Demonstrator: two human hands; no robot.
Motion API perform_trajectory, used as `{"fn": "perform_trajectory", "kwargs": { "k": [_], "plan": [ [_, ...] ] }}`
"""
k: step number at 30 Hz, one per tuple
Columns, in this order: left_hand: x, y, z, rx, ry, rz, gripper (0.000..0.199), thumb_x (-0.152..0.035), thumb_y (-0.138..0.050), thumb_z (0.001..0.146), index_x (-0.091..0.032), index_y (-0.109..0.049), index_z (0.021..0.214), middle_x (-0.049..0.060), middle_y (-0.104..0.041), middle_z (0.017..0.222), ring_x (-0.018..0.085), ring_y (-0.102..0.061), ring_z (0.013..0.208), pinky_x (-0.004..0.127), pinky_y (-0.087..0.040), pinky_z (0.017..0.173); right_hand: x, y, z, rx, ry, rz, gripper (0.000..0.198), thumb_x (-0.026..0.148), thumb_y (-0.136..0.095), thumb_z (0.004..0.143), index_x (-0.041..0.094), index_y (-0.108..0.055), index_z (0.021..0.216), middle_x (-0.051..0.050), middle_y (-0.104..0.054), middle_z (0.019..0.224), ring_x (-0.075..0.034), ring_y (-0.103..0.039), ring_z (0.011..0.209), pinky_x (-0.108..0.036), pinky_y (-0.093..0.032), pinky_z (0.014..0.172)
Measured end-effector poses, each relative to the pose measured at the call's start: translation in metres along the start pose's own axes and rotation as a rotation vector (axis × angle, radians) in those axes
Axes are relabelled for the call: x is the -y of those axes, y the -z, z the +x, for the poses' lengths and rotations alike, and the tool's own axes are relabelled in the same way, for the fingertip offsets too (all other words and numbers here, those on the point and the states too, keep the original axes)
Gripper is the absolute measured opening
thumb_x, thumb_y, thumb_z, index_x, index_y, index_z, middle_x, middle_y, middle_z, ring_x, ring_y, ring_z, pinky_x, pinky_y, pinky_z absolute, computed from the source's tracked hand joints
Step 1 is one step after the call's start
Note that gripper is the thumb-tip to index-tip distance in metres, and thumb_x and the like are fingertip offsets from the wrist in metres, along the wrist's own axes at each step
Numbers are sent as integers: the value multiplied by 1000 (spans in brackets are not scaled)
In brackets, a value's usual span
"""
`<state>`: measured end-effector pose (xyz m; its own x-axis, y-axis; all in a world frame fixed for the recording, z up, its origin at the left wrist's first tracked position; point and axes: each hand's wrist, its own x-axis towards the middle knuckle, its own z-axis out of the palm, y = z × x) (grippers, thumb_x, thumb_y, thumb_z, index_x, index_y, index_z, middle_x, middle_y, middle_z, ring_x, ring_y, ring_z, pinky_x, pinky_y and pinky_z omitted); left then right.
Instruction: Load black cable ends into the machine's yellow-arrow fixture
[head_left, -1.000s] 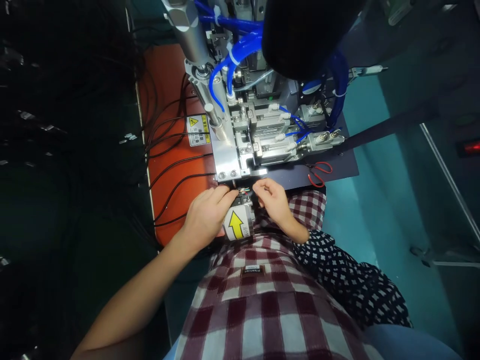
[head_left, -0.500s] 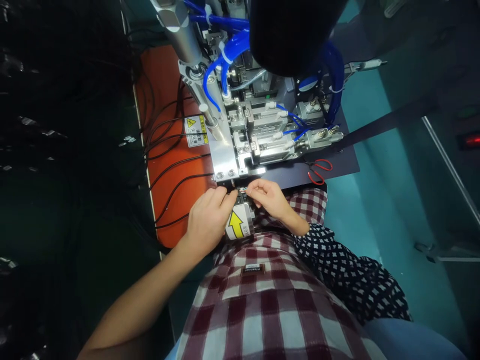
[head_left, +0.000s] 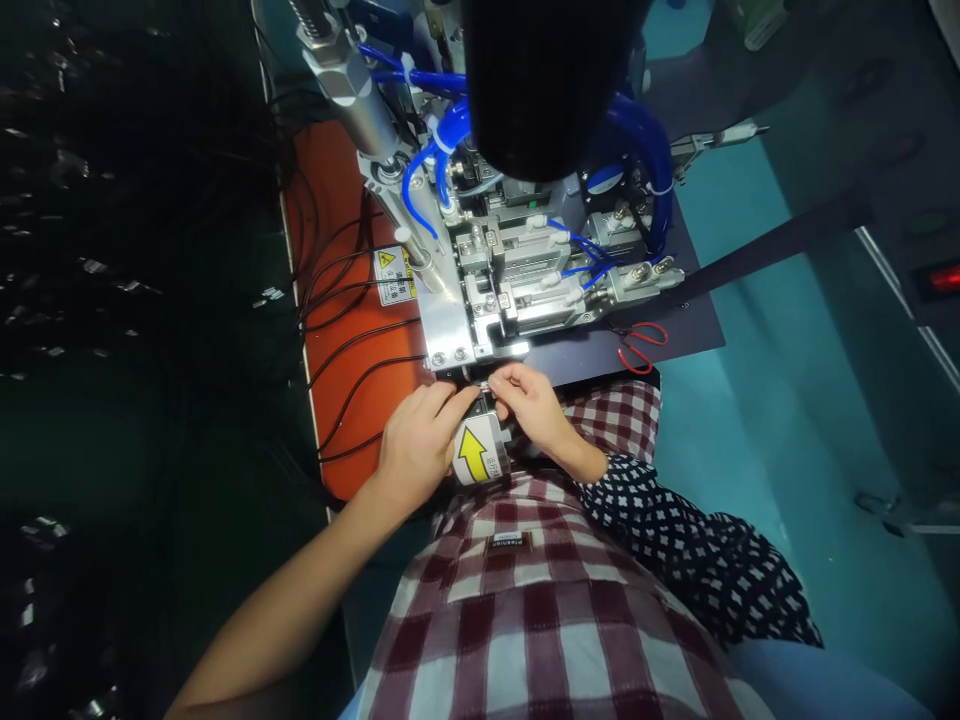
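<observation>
our right hand (head_left: 531, 405) has come leftward since the first of the earlier frames, closing the gap to our left hand (head_left: 420, 437), which holds its place at the front of the machine (head_left: 517, 275). on the right hand, thumb and forefinger are together, clamped on the small piece (head_left: 484, 388); it lies between our two hands, just above the white label with a yellow arrow (head_left: 478, 452), and is too small for us to make out. our left thumb reaches to the same spot, but we cannot tell whether those fingers are gripping.

around us, the machine fills the dark grey bench (head_left: 697, 330), where red-handled scissors (head_left: 645, 344) lie near the front edge. to the left is an orange panel (head_left: 367, 412), crossed by thin black cables (head_left: 367, 371), with a warning sticker (head_left: 394, 275) beside the metalwork. blue tubes (head_left: 654, 170) loop over the machine, and a thick black cylinder (head_left: 555, 90) hides part of it. we see teal floor (head_left: 772, 430) to the right, a red light (head_left: 945, 280) glowing at the far edge, and deep shadow with scattered glints on the left. our checked apron (head_left: 517, 630) sits close against the work.
</observation>
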<state>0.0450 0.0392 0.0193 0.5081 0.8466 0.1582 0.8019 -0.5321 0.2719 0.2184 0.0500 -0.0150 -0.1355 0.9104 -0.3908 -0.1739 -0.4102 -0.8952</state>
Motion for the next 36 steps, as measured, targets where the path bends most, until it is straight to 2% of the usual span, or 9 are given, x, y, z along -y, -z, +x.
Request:
{"fn": "perform_trajectory", "kwargs": {
  "k": [6, 9, 12, 15, 23, 27, 30, 34, 36],
  "plan": [
    [-4, -4, -6, -17, 72, -115, 33, -15, -40, 93, -17, -63, 117, 10, -60, 95, 21, -55, 87, 34, -49, 76, -7, 1, 3, 16, -14, 60, 27, 43, -64, 82, 18, -56, 76, 7, -51, 48, -10, -44, 46, -25, -38, 52],
    [-6, -2, -27, -92, 214, -231, 39, -14, -39, 94, -18, -54, 130, 11, -56, 109, 22, -54, 102, 37, -48, 90, -8, 2, 4, 22, -5, 54, 29, 45, -65, 80, 18, -57, 76, 7, -52, 49, -10, -46, 47, -25, -39, 53],
    [-9, 2, -51, -82, 345, -101, 44, -17, -41, 94, -18, -48, 138, 13, -52, 115, 25, -52, 107, 42, -46, 93, -7, 4, 4, 34, -3, 44, 31, 47, -66, 80, 17, -57, 77, 7, -53, 50, -10, -47, 48, -25, -39, 55],
    [-8, 3, -62, -62, 361, 70, 47, -19, -42, 94, -20, -46, 141, 15, -51, 117, 28, -51, 107, 45, -46, 93, -5, 4, 4, 32, 2, 23, 32, 47, -65, 81, 17, -57, 77, 6, -52, 50, -10, -48, 50, -25, -39, 56],
    [-1, -1, -59, -93, 304, 174, 49, -22, -42, 94, -22, -44, 143, 16, -51, 122, 30, -50, 113, 45, -49, 92, -10, 15, 3, 0, -50, 91, 45, 59, -62, 80, 14, -64, 84, 1, -60, 74, -8, -54, 54, -23, -40, 54],
    [3, -3, -60, -62, 314, 171, 47, -22, -41, 94, -19, -48, 141, 17, -53, 123, 31, -51, 114, 46, -50, 91, -17, 28, -3, -96, -55, 103, 44, 56, -64, 79, 13, -66, 86, 1, -58, 73, -8, -52, 54, -23, -38, 52],
    [14, -1, -38, -44, 299, 155, 46, -23, -40, 95, -16, -48, 140, 18, -53, 126, 31, -50, 118, 47, -49, 94, -19, 34, -6, -145, -66, 101, 40, 54, -68, 77, 14, -66, 85, 1, -57, 72, -9, -51, 53, -23, -38, 52],
    [36, 19, -3, -40, 274, 93, 42, -24, -37, 96, -14, -53, 134, 18, -54, 126, 29, -52, 118, 44, -48, 95, -15, 41, -10, -166, -35, 90, 38, 52, -72, 74, 15, -66, 82, 2, -58, 71, -8, -49, 52, -24, -37, 51],
    [42, 37, -3, -26, 212, -30, 40, -21, -34, 98, -15, -51, 133, 14, -57, 122, 23, -55, 113, 36, -48, 94, -11, 48, -14, -180, -17, 100, 35, 49, -73, 73, 15, -66, 81, 2, -57, 71, -8, -49, 53, -24, -38, 51]
  ]
}}
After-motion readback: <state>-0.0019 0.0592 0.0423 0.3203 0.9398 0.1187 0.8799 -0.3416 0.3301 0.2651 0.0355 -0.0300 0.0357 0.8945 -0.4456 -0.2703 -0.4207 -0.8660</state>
